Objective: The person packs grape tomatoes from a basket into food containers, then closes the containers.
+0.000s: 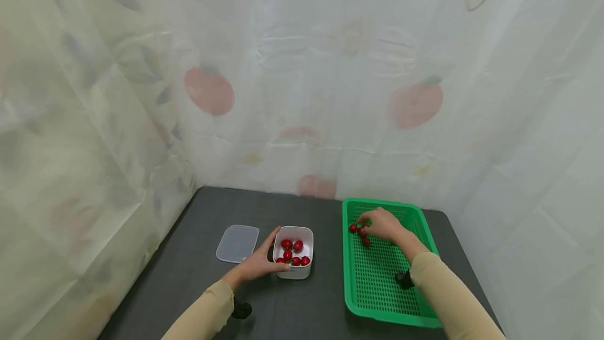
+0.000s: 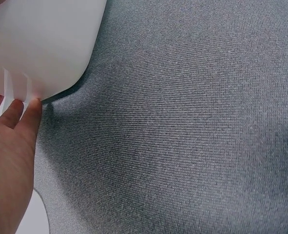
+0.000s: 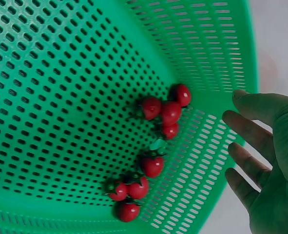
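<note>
Cherry tomatoes (image 3: pixel 171 113) I see in two containers; the dark desk (image 1: pixel 325 287) carries the green basket (image 1: pixel 348 277) on the right, the white box (image 1: pixel 298 273) to its left, and the flat lid (image 1: pixel 237 244) beside this box; the left hand (image 1: pixel 257 262) grips the box between thumb and fingers; the right hand (image 1: pixel 381 223), fingers spread and holding nothing, is over the basket, near its tomatoes.

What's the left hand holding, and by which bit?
The white container: the left hand grips its left side, with the thumb at the near rim.
</note>
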{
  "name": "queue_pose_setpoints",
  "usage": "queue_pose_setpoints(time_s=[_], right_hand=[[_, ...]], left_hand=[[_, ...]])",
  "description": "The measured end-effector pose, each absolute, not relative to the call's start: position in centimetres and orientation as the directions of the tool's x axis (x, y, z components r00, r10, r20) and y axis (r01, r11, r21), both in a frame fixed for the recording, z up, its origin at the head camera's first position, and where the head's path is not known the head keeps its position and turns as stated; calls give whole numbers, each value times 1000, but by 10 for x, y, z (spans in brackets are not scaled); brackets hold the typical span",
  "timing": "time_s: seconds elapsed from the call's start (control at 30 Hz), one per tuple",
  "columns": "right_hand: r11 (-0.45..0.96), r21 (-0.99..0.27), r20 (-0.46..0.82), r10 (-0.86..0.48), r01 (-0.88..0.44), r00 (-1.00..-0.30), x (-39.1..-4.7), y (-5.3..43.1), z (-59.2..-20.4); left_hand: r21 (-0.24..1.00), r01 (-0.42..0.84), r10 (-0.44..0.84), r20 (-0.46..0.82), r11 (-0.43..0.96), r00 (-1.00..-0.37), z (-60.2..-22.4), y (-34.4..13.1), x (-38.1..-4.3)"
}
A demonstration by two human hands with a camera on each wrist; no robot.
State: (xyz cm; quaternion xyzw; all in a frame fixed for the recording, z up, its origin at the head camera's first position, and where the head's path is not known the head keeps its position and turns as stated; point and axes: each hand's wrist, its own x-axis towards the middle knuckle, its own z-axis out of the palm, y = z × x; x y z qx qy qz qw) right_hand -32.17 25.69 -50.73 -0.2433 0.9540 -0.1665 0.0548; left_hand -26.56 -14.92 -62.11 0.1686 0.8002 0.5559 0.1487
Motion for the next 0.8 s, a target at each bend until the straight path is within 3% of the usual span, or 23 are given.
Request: queue_pose_setpoints(time_s=[0.8], right_hand=[[886,-304,-148,-407,-350,-901,-330,269,-544]], left_hand=[[942,111,444,-43,317,-895,-624,-150,-267]])
